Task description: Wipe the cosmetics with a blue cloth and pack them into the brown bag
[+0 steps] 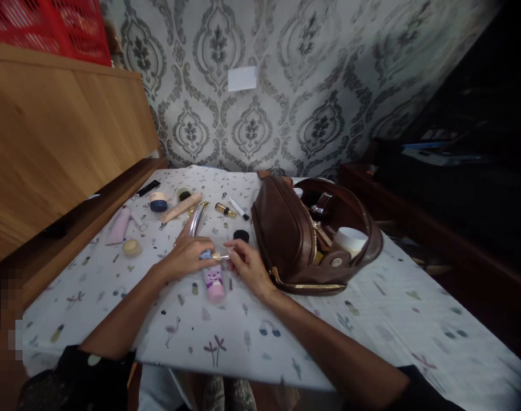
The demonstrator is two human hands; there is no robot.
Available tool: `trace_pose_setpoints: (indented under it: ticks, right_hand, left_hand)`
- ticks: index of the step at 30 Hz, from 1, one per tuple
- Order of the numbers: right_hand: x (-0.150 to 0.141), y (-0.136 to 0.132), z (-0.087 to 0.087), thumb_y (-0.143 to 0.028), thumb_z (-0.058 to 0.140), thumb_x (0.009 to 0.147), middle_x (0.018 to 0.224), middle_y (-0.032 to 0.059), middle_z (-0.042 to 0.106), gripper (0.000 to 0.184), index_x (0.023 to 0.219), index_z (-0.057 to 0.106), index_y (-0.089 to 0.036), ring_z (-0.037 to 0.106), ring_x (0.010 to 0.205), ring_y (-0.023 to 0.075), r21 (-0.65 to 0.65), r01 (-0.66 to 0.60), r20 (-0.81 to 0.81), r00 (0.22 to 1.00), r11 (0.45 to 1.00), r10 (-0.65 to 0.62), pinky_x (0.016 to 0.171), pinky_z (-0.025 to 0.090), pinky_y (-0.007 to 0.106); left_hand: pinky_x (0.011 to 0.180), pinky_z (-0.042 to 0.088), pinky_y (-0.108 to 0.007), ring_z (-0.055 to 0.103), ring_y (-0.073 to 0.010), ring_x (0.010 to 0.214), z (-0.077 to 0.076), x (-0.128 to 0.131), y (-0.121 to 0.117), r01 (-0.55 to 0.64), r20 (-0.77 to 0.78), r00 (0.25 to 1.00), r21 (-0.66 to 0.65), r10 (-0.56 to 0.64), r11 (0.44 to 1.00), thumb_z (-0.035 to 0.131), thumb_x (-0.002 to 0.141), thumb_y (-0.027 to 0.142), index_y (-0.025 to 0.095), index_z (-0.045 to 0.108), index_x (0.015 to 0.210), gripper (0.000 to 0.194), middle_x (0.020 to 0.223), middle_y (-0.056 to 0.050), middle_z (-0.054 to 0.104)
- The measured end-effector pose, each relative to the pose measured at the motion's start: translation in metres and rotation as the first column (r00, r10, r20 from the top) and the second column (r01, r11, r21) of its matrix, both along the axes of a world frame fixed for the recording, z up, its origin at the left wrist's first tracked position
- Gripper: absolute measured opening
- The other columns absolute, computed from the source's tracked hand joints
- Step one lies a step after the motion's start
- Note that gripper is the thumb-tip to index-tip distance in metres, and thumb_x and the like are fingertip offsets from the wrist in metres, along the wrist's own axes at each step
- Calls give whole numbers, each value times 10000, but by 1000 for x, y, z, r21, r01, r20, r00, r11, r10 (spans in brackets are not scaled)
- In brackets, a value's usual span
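My left hand (pixel 184 257) is closed on a small blue bottle (pixel 206 254) with a gold-coloured neck. At the neck's other side, my right hand (pixel 247 265) pinches a clear, shiny piece (pixel 227 257) that looks like its cap. Whether cap and neck are joined I cannot tell. Just below the fingers lies a pink and purple tube (pixel 214 284) with a cartoon figure. Behind my right hand is a round black lid or jar (pixel 241 235). A shiny pinkish tube (pixel 194 220) lies past my left hand.
A brown cosmetic bag (pixel 281 228) stands unzipped at right, with a white-lidded jar (pixel 350 238) inside. Across the patterned cloth (pixel 251 337) lie a gold-and-black lipstick (pixel 225 210), a pink tube (pixel 119 226), a blue-based jar (pixel 158 202) and several other cosmetics. A wooden cabinet (pixel 67 120) borders the left.
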State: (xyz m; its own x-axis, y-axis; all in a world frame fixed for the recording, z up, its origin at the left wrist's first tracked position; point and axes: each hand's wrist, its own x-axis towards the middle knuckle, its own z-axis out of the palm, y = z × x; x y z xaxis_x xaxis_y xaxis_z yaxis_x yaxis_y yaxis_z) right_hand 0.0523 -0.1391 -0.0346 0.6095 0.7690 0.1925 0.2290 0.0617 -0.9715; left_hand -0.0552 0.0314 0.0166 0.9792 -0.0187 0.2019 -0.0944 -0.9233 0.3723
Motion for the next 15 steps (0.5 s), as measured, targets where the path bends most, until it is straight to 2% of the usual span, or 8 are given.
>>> trace_pose_setpoints:
  ticks: [5,9,12,15]
  right_hand:
    - [1,0,0,-323,547,869,786,1,589,237,1049,635,-198,550,702,152,56,35,154,987,998,-43,645,451,270]
    - [1,0,0,-238,518,863,961,40,618,247,1077,638,-207,582,850,175,86,21,226,973,996,-40,725,476,286]
    - [2,-1,0,-179,521,828,975,43,599,312,1114,639,-209,566,834,174,78,16,260,965,997,-36,722,469,289]
    - [2,-1,1,-170,532,817,982,50,578,335,1133,640,-200,545,808,173,56,33,279,959,998,-47,711,457,292]
  left_hand:
    - [1202,159,-468,625,-198,860,5,-1,1,29,-36,999,-2,-29,1000,548,949,418,197,659,816,281,762,14,662]
    - [1205,161,-435,628,-211,933,6,-2,2,19,-41,999,-12,-20,1000,561,938,431,197,668,830,279,797,4,684]
    - [1213,140,-432,628,-227,1001,4,-1,3,22,-36,999,-1,-22,1000,569,933,444,198,673,839,284,795,-1,686]
    - [1223,104,-454,643,-214,941,2,0,4,27,-30,999,10,-27,1000,573,933,450,197,668,845,284,776,8,677]
